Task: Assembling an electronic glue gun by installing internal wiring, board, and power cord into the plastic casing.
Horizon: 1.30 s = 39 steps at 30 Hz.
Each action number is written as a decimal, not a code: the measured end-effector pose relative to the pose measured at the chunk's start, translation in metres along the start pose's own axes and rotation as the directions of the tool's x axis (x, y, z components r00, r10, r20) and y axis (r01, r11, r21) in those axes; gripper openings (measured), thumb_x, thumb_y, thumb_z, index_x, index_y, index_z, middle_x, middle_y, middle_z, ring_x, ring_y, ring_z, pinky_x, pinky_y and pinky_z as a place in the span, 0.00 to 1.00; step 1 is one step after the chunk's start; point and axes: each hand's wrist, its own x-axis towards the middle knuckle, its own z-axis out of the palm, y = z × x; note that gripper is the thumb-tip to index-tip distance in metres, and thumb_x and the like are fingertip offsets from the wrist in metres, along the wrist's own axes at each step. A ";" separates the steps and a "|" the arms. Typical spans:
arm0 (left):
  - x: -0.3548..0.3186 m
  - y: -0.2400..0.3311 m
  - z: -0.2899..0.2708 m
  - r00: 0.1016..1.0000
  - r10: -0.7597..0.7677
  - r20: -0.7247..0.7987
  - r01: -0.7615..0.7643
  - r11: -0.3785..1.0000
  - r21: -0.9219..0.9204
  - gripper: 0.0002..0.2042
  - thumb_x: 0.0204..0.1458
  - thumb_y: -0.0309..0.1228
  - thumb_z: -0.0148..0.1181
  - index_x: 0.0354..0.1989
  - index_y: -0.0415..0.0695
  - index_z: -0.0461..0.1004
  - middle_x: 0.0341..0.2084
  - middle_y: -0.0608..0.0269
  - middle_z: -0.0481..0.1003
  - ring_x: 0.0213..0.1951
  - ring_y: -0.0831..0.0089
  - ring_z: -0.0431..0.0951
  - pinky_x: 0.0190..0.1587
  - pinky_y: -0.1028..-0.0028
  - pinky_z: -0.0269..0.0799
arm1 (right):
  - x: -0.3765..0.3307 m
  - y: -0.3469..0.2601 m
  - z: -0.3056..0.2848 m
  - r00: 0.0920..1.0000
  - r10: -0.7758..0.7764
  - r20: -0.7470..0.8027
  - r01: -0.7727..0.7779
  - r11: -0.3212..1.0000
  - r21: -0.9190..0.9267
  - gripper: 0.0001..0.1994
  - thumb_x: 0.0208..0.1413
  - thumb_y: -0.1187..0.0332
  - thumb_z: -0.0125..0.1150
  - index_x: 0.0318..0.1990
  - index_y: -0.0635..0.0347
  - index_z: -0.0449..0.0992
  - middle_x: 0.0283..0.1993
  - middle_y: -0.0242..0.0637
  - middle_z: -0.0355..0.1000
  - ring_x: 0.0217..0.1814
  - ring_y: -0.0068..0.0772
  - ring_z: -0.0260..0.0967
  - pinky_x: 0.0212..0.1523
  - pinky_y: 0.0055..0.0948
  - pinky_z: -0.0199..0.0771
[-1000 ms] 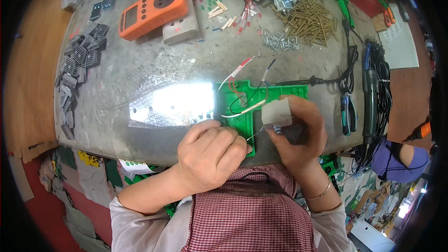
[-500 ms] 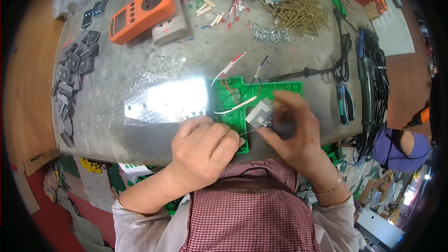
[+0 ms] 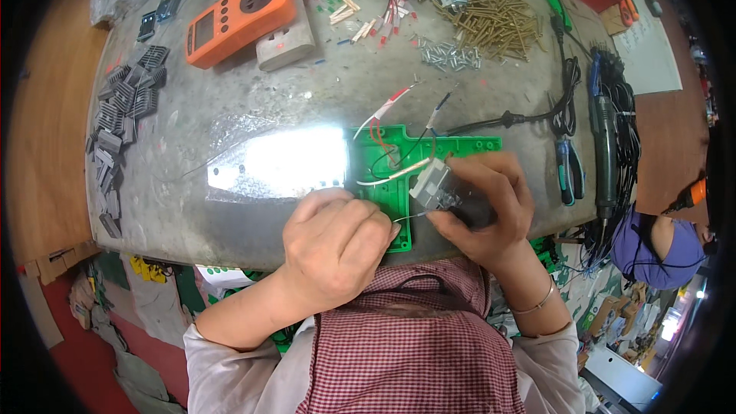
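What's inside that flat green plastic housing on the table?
Inside the green plastic housing, thin red and black wires show beside a small greyish part. The bare left hand covers the housing's lower-left portion, so anything there cannot be seen.

Orng meter (image 3: 231, 21), pwr strip (image 3: 287, 47), pliers (image 3: 565, 172)

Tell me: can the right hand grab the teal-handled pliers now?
Probably not until freed: the right hand holds a grey block, though nothing visible bars the way to the teal-handled pliers.
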 end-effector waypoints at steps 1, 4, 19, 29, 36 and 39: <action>0.000 0.000 0.000 1.000 0.015 0.007 -0.015 1.000 -0.003 0.08 0.42 0.22 0.66 0.29 0.40 0.72 0.24 0.59 0.76 0.26 0.64 0.76 0.38 0.65 0.75 | 0.000 -0.004 -0.001 1.000 0.002 0.000 -0.002 1.000 0.001 0.28 0.36 0.73 0.77 0.50 0.57 0.76 0.42 0.38 0.72 0.39 0.35 0.74 0.37 0.27 0.78; 0.000 -0.002 0.001 0.997 0.061 0.043 -0.061 0.998 0.012 0.09 0.39 0.22 0.66 0.28 0.40 0.71 0.25 0.60 0.76 0.26 0.65 0.76 0.37 0.65 0.74 | 0.003 -0.019 -0.002 0.991 0.135 0.021 -0.132 0.985 -0.112 0.25 0.37 0.73 0.75 0.48 0.58 0.77 0.38 0.36 0.70 0.35 0.35 0.72 0.32 0.28 0.76; -0.005 -0.014 0.002 0.972 0.225 0.066 -0.224 0.974 -0.017 0.14 0.37 0.28 0.68 0.31 0.40 0.69 0.26 0.58 0.75 0.27 0.62 0.76 0.38 0.63 0.75 | 0.011 -0.025 0.010 0.980 0.067 0.189 -0.042 0.990 -0.136 0.28 0.40 0.75 0.72 0.55 0.58 0.75 0.39 0.36 0.67 0.32 0.31 0.70 0.30 0.28 0.74; -0.012 -0.012 -0.001 0.982 0.171 0.076 -0.170 0.985 -0.023 0.19 0.40 0.34 0.74 0.32 0.41 0.67 0.27 0.57 0.74 0.29 0.61 0.77 0.40 0.60 0.77 | 0.010 -0.010 0.017 0.948 0.024 0.316 -0.038 0.998 0.040 0.25 0.42 0.71 0.72 0.53 0.56 0.78 0.43 0.36 0.70 0.35 0.30 0.73 0.33 0.28 0.75; -0.020 -0.008 -0.002 0.991 0.135 0.018 -0.135 0.990 0.050 0.25 0.37 0.38 0.78 0.37 0.41 0.67 0.39 0.53 0.73 0.38 0.53 0.78 0.40 0.59 0.77 | 0.021 -0.001 0.011 0.926 -0.088 0.367 0.059 0.994 0.090 0.23 0.43 0.68 0.70 0.51 0.55 0.75 0.41 0.32 0.67 0.38 0.29 0.71 0.31 0.28 0.73; -0.014 -0.011 -0.009 0.997 0.040 0.065 -0.046 0.994 0.103 0.27 0.39 0.40 0.77 0.41 0.40 0.68 0.42 0.52 0.74 0.45 0.53 0.76 0.46 0.63 0.74 | 0.024 0.001 0.008 0.902 -0.114 0.415 0.090 0.993 0.078 0.24 0.42 0.68 0.70 0.51 0.56 0.75 0.41 0.31 0.67 0.40 0.30 0.71 0.31 0.28 0.73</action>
